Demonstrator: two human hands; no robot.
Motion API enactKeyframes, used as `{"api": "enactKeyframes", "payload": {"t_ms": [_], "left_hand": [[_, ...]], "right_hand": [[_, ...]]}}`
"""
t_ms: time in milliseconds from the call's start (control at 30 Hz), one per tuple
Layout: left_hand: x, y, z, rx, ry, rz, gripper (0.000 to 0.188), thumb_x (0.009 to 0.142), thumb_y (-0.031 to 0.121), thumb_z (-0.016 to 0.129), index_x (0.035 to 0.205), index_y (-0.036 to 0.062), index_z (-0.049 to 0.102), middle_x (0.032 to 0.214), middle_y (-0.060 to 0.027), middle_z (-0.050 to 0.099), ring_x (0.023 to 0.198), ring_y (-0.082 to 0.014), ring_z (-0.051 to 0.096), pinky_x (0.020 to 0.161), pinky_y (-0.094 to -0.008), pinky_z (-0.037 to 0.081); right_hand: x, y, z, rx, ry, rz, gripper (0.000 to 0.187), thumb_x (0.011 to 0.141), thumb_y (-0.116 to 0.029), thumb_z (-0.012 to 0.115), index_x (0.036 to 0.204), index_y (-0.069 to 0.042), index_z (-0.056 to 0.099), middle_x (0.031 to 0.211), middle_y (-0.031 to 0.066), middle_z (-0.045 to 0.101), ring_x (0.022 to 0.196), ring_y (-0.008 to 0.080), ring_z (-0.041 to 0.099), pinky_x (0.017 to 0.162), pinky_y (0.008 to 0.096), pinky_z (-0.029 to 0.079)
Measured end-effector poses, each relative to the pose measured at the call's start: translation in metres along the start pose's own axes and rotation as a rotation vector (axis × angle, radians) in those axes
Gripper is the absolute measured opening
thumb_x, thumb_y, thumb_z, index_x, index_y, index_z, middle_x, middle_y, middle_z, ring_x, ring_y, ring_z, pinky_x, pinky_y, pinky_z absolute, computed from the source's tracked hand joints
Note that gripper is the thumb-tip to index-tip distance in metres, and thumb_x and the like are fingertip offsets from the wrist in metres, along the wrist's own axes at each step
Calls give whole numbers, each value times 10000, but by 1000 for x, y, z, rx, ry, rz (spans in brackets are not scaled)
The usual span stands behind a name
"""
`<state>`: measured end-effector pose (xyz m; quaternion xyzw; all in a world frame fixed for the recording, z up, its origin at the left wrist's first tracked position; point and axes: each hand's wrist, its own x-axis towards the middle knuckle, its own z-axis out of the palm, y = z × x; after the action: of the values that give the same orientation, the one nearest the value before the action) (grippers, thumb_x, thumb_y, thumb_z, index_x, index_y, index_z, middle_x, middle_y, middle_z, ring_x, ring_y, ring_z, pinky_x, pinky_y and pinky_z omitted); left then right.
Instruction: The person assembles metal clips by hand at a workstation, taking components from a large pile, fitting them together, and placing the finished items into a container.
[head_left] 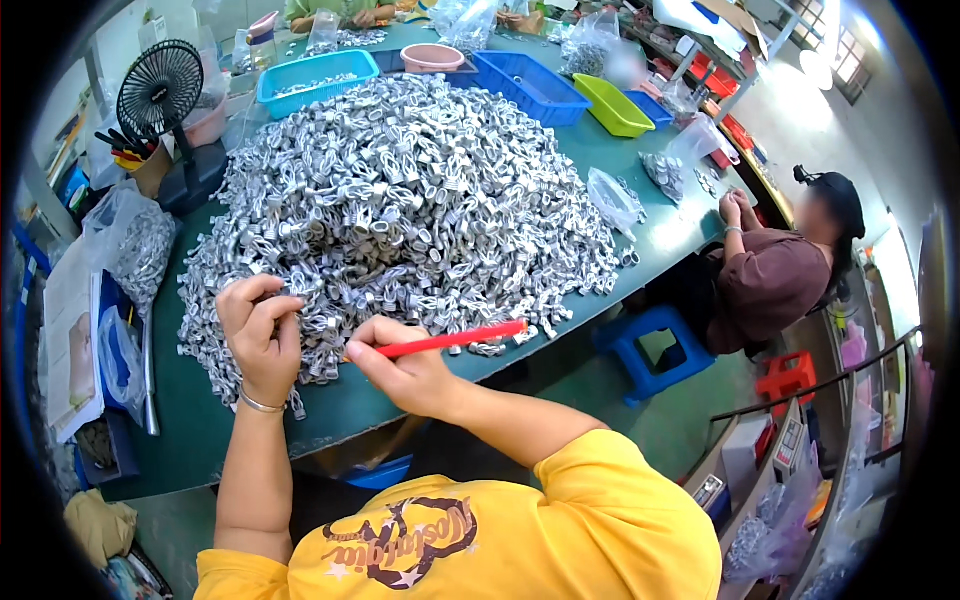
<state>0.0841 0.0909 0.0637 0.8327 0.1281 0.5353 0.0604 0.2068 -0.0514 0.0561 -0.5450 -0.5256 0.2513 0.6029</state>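
A large heap of small silver-grey metal parts, looped pieces with a short collar, covers much of the green table. At the heap's near left edge, my left hand is closed, its fingertips pinching one small silver metal part, partly hidden by the fingers. My right hand grips a slim red pen-like tool. Its thin tip points left toward my left hand, and its thick end sticks out to the right. What kind of tip it has is too small to make out.
A black fan stands at the left, with a bag of metal parts nearer. Behind the heap sit turquoise, blue and green trays. A co-worker sits at the right, beside a blue stool.
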Motion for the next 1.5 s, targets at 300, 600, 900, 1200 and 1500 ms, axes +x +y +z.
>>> {"api": "enactKeyframes", "payload": {"t_ms": [300,600,900,1200,1500], "left_hand": [[3,18,10,-55,-221,234,139,594,31,663,688,122,615,872,-5,615,843,-234,549,771,-397,375],[3,32,4,-36,-357,295,141,618,37,675,727,106,618,873,-15,628,864,-221,572,858,-423,360],[-22,38,3,-52,-491,345,94,667,38,662,751,75,647,834,-31,638,923,-221,611,973,-469,366],[-23,59,-13,-345,-279,238,238,579,69,737,801,122,670,787,-20,594,769,-234,558,798,-449,434],[14,170,-49,-2565,-397,-607,279,751,168,698,950,-10,617,813,-54,565,711,-141,520,622,-251,400]], "right_hand": [[-28,30,16,-162,152,-519,53,809,22,602,847,-2,574,695,102,565,568,263,517,526,333,426],[-36,50,2,-106,381,-361,90,890,-11,538,969,-38,504,845,106,565,730,239,529,681,312,440],[-35,50,5,-374,182,-382,214,729,-6,565,936,-38,520,826,148,527,774,344,514,673,414,424],[-24,62,3,-600,34,-415,180,648,-98,604,803,-56,524,709,138,521,673,344,522,576,455,401],[-25,51,17,-606,92,-486,238,654,86,605,861,-23,558,745,141,560,684,328,528,627,396,424]]}}
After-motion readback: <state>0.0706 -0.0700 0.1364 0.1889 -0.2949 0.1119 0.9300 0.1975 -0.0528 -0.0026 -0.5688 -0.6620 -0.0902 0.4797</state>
